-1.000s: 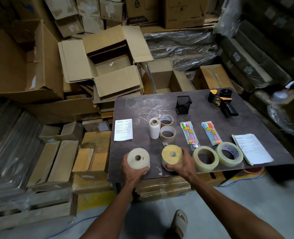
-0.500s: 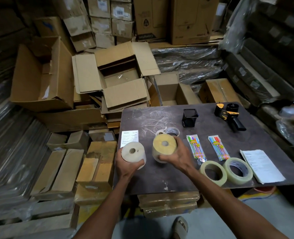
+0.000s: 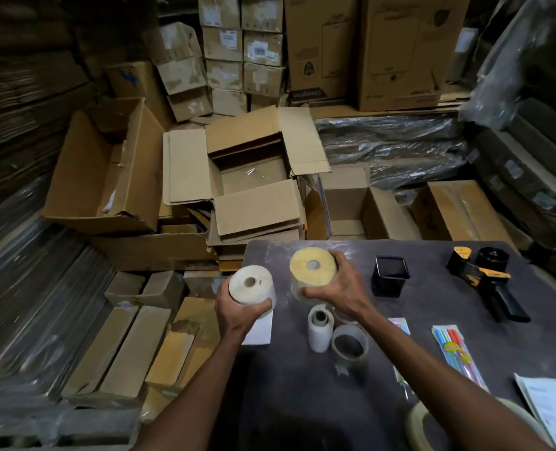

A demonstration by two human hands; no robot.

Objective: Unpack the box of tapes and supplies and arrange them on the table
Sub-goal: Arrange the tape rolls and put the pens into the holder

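My left hand (image 3: 237, 312) grips a white roll (image 3: 250, 284) from below, held above the left edge of the dark table (image 3: 302, 385). My right hand (image 3: 338, 291) grips a yellowish roll (image 3: 312, 266) over the table's far left part. Below them on the table stand a small white roll (image 3: 319, 330) and a brown tape ring (image 3: 348, 346). Further right lie a black square cup (image 3: 390, 276), a yellow-black tape dispenser (image 3: 485, 278) and two packs of coloured pens (image 3: 459, 356). An open cardboard box (image 3: 254, 177) sits behind the table.
A white slip (image 3: 260, 330) lies under my left hand. Printed sheets (image 3: 550, 408) and a clear tape ring (image 3: 416, 428) sit at the near right. Stacked cartons, flattened boxes and plastic-wrapped bundles crowd the left and back sides.
Both hands lifted the two big rolls off the table's front edge and carried them away from me, toward the far left of the table. The camera tilted up.
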